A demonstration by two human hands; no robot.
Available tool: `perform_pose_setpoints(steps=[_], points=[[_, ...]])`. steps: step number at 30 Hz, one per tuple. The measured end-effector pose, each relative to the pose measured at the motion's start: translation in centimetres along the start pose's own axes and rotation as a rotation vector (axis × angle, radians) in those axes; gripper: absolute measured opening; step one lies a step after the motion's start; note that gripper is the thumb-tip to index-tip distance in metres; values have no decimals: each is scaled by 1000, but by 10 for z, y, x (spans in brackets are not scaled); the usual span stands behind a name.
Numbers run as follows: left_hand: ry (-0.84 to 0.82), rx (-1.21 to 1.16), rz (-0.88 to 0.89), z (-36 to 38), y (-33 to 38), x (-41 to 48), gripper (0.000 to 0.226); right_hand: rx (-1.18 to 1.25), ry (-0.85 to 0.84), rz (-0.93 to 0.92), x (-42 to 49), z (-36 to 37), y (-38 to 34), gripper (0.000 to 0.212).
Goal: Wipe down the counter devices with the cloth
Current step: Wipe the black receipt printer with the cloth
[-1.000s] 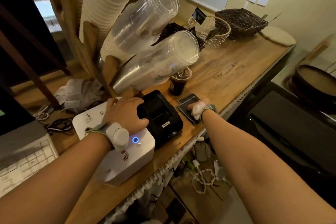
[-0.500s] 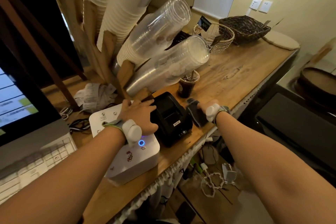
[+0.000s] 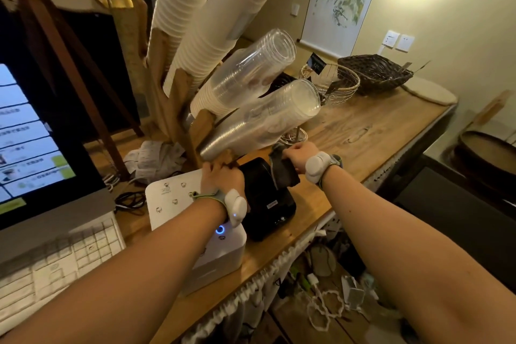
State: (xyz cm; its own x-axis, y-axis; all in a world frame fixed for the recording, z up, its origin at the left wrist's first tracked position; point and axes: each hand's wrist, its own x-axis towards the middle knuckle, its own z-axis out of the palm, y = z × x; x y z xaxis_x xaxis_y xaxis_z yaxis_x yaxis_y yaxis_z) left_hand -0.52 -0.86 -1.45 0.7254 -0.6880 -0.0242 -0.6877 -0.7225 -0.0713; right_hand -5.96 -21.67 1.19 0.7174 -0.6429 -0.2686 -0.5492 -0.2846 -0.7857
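Warm, dim light falls over a wooden table [image 3: 371,131] set against a yellow wall with two white switch plates [image 3: 398,40] and a hanging scroll painting [image 3: 340,0].

From the head camera, both bare forearms reach forward, each wrist wearing a white band device. The left hand [image 3: 220,176] rests palm down on the far left edge of a black receipt printer [image 3: 265,198], its fingers curled over the top edge at the base of the wooden cup rack [image 3: 178,109]; whether they grip or merely press, I cannot tell. The right hand [image 3: 297,155] holds a dark cloth [image 3: 283,173], its fingers pinching the upper end of the cloth, which hangs down against the printer's right upper side. The printer sits near the table's front edge, touching or just beside a white box device [image 3: 181,204] with a glowing blue ring on its front corner.

Above the hands, the rack carries slanted stacks of white paper cups [image 3: 212,31] and clear plastic cups [image 3: 259,109]. A crumpled pile of paper receipts [image 3: 153,159] lies behind the white box. On the left stands a lit monitor [image 3: 30,148] with a white keyboard [image 3: 55,262] before it. At the table's far end sit a wire basket [image 3: 335,84] and a dark woven basket [image 3: 374,72]. Cables and plugs lie on the floor below the table.
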Motion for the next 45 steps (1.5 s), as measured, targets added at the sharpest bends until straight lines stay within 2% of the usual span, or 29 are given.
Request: perform_pose_setpoints(steps=[2,5,8,12,15,18,24,28,30,35,38,41,43,45], points=[[27,-9,-7,-2,0,-2,64,7,-22,-11,-1,2,-3,9],[62,3,-5,-6,1,-4,66,-38,-44,-40,4,5,-4,17],[89,16,15,-10,7,-8,69,-58,-53,-80,10,10,-10,11],[146,4,-7,-6,7,-8,83,-120,-174,-186,13,29,-9,14],[146,-55,-38,-2,2,-8,89,-361,-216,-369,7,50,-7,18],[122,-120,-63,-1,-5,-9,77,-598,-305,-454,-1,55,-11,26],[64,-115,-133,4,-3,-11,68,-619,-53,-460,6,47,-11,31],[81,-184,-128,7,-6,-12,65,-668,-221,-654,-14,72,-9,29],[85,-179,-114,7,-6,-13,64,-686,-258,-678,-14,68,-4,30],[32,-130,-126,6,-6,-11,68,-721,-15,-418,25,54,4,33],[41,-118,-130,8,-5,-10,84,-658,-6,-507,3,74,3,29],[44,-95,-128,8,-4,-11,89,-636,-161,-728,-22,74,5,33],[39,-103,-126,8,-5,-11,88,-654,-159,-714,-13,63,7,33],[39,-107,-132,7,-5,-9,83,-681,-66,-595,11,53,8,30]])
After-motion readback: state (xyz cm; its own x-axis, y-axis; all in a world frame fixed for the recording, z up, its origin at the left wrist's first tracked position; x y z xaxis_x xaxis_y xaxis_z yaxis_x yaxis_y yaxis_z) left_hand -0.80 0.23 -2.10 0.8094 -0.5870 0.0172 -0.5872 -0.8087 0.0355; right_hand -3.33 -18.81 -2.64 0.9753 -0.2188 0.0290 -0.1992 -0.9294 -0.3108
